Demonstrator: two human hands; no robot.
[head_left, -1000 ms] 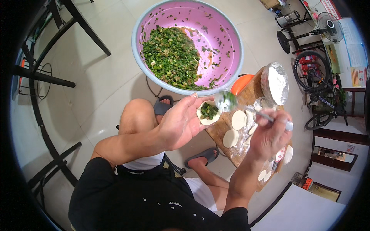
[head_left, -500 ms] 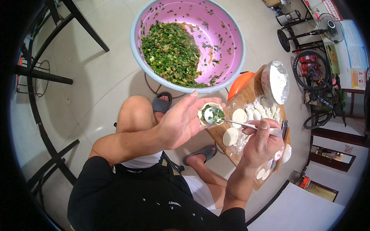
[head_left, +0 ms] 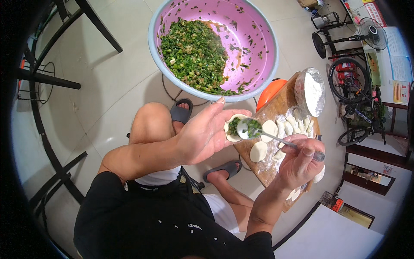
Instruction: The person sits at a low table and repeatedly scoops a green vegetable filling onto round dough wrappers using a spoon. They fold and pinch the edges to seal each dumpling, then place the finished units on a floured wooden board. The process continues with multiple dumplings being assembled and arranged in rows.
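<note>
My left hand (head_left: pixel 200 139) is palm up, a round dumpling wrapper (head_left: pixel 230 135) resting on its fingers. Chopped green filling (head_left: pixel 233 126) lies in the middle of the wrapper. My right hand (head_left: pixel 298 167) grips a metal spoon (head_left: pixel 278 139) by the end of its handle. The spoon's bowl, with green filling in it, is over the wrapper's right edge; whether it touches cannot be told. Beyond my hands is a pink basin with a pale blue rim (head_left: pixel 155 52), holding a heap of green filling (head_left: pixel 194 56).
A floury wooden board (head_left: pixel 279 98) on my right bears flat dough rounds (head_left: pixel 258 152), several shaped dumplings (head_left: pixel 296 126) and a clear bowl of white flour (head_left: pixel 312 93). An orange object (head_left: pixel 270 92) sits beside it. Dark chair legs (head_left: pixel 97 26) stand at far left.
The spoon has shifted right, from over the wrapper's middle to its right edge, uncovering filling there. My right hand has moved slightly right and nearer me; my left hand stays nearly still.
</note>
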